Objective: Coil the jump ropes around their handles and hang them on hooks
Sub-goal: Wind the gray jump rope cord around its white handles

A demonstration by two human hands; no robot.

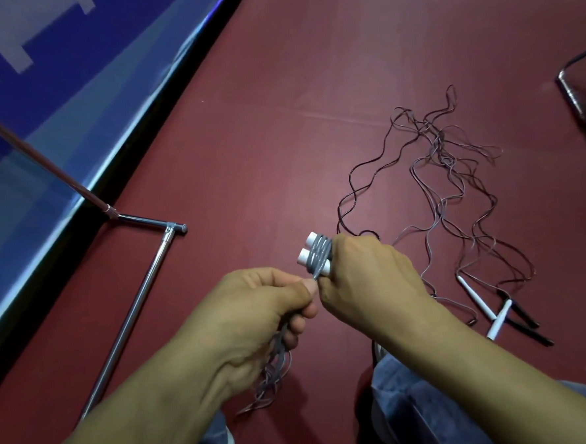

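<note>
A smooth maroon floor (pixel 279 126) meets a glossy blue wall panel (pixel 37 110) along its left edge. The right hand (pixel 370 272) grips two white cylindrical handles (pixel 312 255) bound in tight grey cord coils (pixel 319 258). The left hand (pixel 256 313) pinches the loose grey cord (pixel 276 367) trailing below. Thin tangled ropes (pixel 446 178) with white and black handles (pixel 503 312) lie near the floor's right edge; a chrome tube rack (pixel 141 293) stands left.

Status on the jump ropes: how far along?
Done: nothing hung in view. In hand: the right hand grips two white handles already wound with several turns of grey rope; the left hand feeds the slack. Left: finish this coil, hang it, then untangle the loose ropes on the red floor, their handles uncoiled.
</note>
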